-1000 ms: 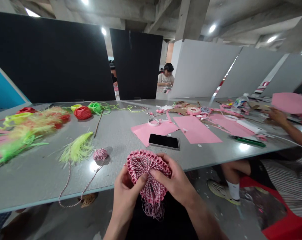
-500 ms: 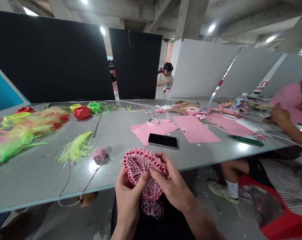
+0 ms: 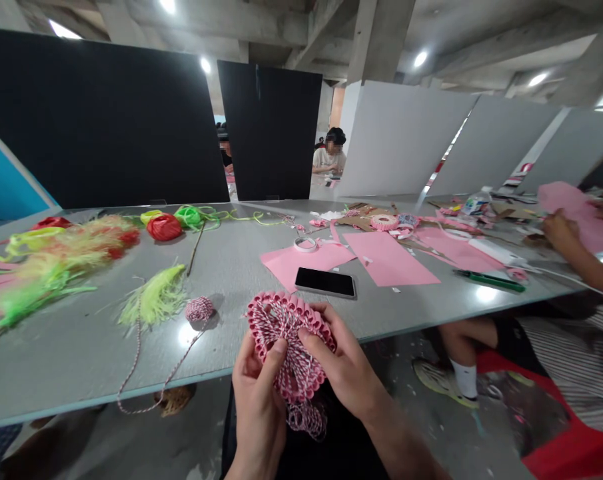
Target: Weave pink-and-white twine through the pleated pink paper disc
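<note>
A round pink piece (image 3: pixel 294 357), with a scalloped rim of small rolled loops and red-and-white string radiating from its middle, is held over the table's front edge. My left hand (image 3: pixel 261 380) grips its left side, thumb on the strings. Around the right rim my right hand (image 3: pixel 344 360) is closed, its thumb near the centre. Loose string (image 3: pixel 307 420) hangs in loops below the piece. On the table to the left lies a ball of the same string (image 3: pixel 198 309), its strand drooping over the edge. A black phone (image 3: pixel 325 282) lies just beyond my hands.
Pink sheets (image 3: pixel 388 259), a tape roll (image 3: pixel 305 245) and a green cutter (image 3: pixel 488 280) lie to the right. Green fringe (image 3: pixel 154 297), a stick and a red yarn bundle (image 3: pixel 164 227) are at left. A person's hand (image 3: pixel 561 230) holds pink paper at far right.
My thumbs have moved apart on the strings, showing more of the centre. The round piece is tilted slightly more toward the camera. At far right, the other person's pink paper has shifted lower.
</note>
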Demonstrator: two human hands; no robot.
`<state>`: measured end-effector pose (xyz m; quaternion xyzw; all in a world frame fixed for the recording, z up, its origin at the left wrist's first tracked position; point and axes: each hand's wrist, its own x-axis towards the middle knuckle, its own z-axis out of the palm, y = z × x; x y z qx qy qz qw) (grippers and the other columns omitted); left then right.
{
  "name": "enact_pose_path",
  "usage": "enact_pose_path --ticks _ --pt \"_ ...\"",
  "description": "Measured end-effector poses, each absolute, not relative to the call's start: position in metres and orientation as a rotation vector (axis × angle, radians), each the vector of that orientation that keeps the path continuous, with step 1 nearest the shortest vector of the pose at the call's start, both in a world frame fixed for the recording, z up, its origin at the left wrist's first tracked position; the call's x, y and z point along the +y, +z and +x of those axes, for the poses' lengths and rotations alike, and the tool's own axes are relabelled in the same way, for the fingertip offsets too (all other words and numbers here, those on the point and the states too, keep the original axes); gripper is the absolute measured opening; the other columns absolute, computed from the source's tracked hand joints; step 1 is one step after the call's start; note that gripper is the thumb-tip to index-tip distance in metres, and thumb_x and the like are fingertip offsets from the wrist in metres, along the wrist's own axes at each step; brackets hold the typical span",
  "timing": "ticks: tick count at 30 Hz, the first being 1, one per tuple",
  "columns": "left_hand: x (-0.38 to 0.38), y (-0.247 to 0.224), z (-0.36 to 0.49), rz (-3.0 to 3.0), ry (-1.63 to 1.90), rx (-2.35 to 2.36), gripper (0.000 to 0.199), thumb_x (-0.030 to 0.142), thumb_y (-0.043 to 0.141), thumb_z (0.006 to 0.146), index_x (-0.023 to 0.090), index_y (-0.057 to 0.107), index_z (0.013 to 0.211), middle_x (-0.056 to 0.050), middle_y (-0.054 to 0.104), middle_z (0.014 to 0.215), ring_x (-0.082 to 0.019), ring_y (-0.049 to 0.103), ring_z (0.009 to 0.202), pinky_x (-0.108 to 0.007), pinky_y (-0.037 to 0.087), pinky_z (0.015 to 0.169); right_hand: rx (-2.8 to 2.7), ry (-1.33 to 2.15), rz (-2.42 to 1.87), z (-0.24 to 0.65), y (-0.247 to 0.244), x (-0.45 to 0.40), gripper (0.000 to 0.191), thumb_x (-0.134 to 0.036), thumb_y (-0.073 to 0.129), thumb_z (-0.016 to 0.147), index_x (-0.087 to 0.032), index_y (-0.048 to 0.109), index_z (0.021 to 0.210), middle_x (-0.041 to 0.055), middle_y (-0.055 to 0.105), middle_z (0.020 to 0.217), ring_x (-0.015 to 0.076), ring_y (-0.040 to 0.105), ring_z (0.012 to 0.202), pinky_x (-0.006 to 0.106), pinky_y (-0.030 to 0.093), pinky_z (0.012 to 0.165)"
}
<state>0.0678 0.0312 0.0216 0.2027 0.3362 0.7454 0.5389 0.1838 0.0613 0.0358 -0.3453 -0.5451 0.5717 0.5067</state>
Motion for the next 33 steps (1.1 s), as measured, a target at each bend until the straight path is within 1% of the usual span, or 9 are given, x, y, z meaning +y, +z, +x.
enact_pose_path --ticks 4,7,11,16,19,22,25,27,33 --pt "0.031 0.019 0.065 0.491 1.714 0.803 0.045 0.038 0.098 0.073 0.021 0.077 0.110 -0.005 0.084 0.099 -0.021 0.080 0.082 -0.031 0.065 0.080 -1.346 1.338 -0.858 0.185 0.040 0.060 0.034 -0.048 0.069 0.100 -0.027 0.058 0.124 0.0047 0.071 0.116 0.0256 0.068 0.112 0.042 0.054 0.103" --pt "0.031 0.019 0.063 0.472 1.687 0.805 0.044 0.040 0.098 0.072 0.022 0.077 0.106 -0.002 0.082 0.090 -0.022 0.080 0.078 -0.032 0.065 0.078 -1.355 1.360 -0.863 0.185 0.043 0.059 0.033 -0.048 0.069 0.099 -0.026 0.058 0.121 0.0045 0.071 0.114 0.0259 0.068 0.111 0.042 0.055 0.101" --pt "0.032 0.019 0.063 0.469 1.682 0.839 0.044 0.044 0.097 0.070 0.021 0.076 0.100 -0.001 0.080 0.086 -0.022 0.079 0.075 -0.033 0.064 0.076 -1.361 1.369 -0.867 0.184 0.044 0.058 0.029 -0.045 0.070 0.098 -0.027 0.060 0.118 0.0040 0.071 0.112 0.0252 0.067 0.108 0.042 0.055 0.100" --pt "0.032 0.015 0.064 0.496 1.704 0.894 0.050 0.048 0.095 0.071 0.019 0.073 0.105 -0.006 0.082 0.094 -0.025 0.080 0.080 -0.034 0.064 0.076 -1.357 1.361 -0.861 0.183 0.042 0.056 0.029 -0.045 0.069 0.099 -0.027 0.059 0.119 0.0035 0.071 0.113 0.0247 0.067 0.107 0.040 0.055 0.099" --pt "0.030 0.012 0.063 0.565 1.721 0.849 0.052 0.042 0.096 0.073 0.021 0.072 0.114 -0.008 0.084 0.102 -0.026 0.081 0.086 -0.034 0.065 0.080 -1.388 1.319 -0.878 0.184 0.044 0.055 0.028 -0.045 0.067 0.101 -0.027 0.058 0.120 0.0041 0.070 0.114 0.0251 0.067 0.109 0.041 0.053 0.101" --pt "0.029 0.010 0.062 0.594 1.730 0.821 0.056 0.036 0.097 0.072 0.022 0.072 0.120 -0.008 0.084 0.106 -0.025 0.081 0.089 -0.033 0.065 0.083 -1.420 1.284 -0.890 0.184 0.046 0.055 0.029 -0.046 0.066 0.102 -0.026 0.057 0.121 0.0053 0.070 0.116 0.0256 0.066 0.111 0.042 0.053 0.103" --pt "0.030 0.009 0.062 0.555 1.758 0.828 0.060 0.035 0.097 0.072 0.023 0.072 0.125 -0.008 0.083 0.111 -0.026 0.081 0.095 -0.034 0.065 0.088 -1.435 1.286 -0.893 0.183 0.047 0.055 0.029 -0.047 0.064 0.103 -0.026 0.058 0.121 0.0055 0.071 0.118 0.0254 0.066 0.112 0.041 0.053 0.103" --pt "0.031 0.009 0.062 0.528 1.779 0.842 0.062 0.034 0.096 0.072 0.023 0.072 0.128 -0.008 0.083 0.114 -0.026 0.081 0.096 -0.033 0.065 0.088 -1.437 1.281 -0.893 0.183 0.046 0.054 0.027 -0.048 0.062 0.104 -0.026 0.059 0.121 0.0050 0.071 0.118 0.0249 0.067 0.112 0.039 0.053 0.103" --pt "0.033 0.011 0.062 0.560 1.715 0.790 0.054 0.036 0.092 0.077 0.024 0.075 0.126 -0.007 0.083 0.110 -0.026 0.080 0.096 -0.033 0.064 0.085 -1.446 1.272 -0.893 0.185 0.043 0.054 0.024 -0.046 0.061 0.106 -0.027 0.059 0.120 0.0042 0.071 0.120 0.0247 0.067 0.113 0.039 0.053 0.104"
